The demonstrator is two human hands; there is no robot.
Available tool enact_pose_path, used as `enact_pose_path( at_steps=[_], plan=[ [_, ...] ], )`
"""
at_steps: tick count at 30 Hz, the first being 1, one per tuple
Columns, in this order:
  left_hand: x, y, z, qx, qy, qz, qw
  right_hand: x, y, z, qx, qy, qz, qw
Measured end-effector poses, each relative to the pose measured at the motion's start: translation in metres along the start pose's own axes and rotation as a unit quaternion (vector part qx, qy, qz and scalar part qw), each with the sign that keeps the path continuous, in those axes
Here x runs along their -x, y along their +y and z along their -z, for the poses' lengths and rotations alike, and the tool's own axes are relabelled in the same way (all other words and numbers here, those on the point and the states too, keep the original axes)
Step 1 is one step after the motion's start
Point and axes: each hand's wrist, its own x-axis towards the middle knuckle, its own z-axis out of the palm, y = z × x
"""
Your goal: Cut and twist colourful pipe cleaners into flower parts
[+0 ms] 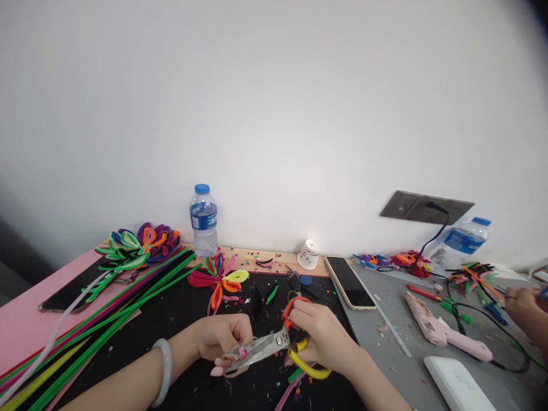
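My right hand is closed round the orange and yellow handles of a pair of scissors, whose steel blades point left. My left hand is pinched at the blade tips on a small pink pipe-cleaner piece. A pale bangle sits on my left wrist. Both hands hover over a black mat littered with small coloured snippets. A finished flower of orange, pink, yellow and green loops lies just beyond my left hand.
Long pipe cleaners fan out at left beside looped flowers. Two water bottles, a paper cup, a phone, keys and a pink glue gun surround the mat. Another person's hand works at right.
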Motion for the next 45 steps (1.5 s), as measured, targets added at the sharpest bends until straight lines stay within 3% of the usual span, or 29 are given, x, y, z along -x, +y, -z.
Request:
enact_pose_path(
  at_steps=[9,14,16,18,21,23,27,31,37,40,45],
  plan=[
    [0.000,-0.003,0.002,-0.017,-0.019,0.094,0.995,-0.002,0.000,0.002,-0.005,0.002,0.015,1.000],
    [-0.002,-0.006,0.003,-0.010,-0.046,0.107,0.993,-0.002,0.000,-0.002,0.008,0.011,0.012,1.000],
    [-0.003,-0.007,0.005,0.002,-0.029,0.071,0.997,-0.002,0.000,-0.001,-0.001,0.026,-0.018,1.000],
    [-0.005,-0.006,0.006,0.027,0.012,-0.007,1.000,-0.001,-0.001,0.000,-0.024,0.041,-0.066,0.997],
    [-0.008,-0.001,0.007,0.070,0.079,-0.116,0.988,-0.001,-0.001,0.003,-0.052,0.056,-0.141,0.987],
    [-0.010,0.002,0.008,0.086,0.113,-0.154,0.978,-0.001,-0.001,0.003,-0.047,0.067,-0.179,0.980],
    [-0.016,0.003,0.011,0.091,0.208,-0.233,0.946,0.000,0.003,-0.003,-0.020,0.068,-0.225,0.972],
    [-0.022,0.001,0.013,-0.008,0.335,-0.275,0.901,0.000,0.007,-0.010,0.001,0.052,-0.255,0.966],
    [-0.022,0.006,0.011,-0.188,0.487,-0.296,0.800,0.001,0.008,-0.009,0.017,0.041,-0.283,0.958],
    [-0.021,0.008,0.008,-0.254,0.516,-0.275,0.770,0.000,0.004,-0.011,0.020,0.044,-0.275,0.960],
    [-0.020,0.003,0.003,-0.364,0.510,-0.237,0.743,-0.001,-0.006,-0.021,0.026,0.046,-0.278,0.959]
  ],
)
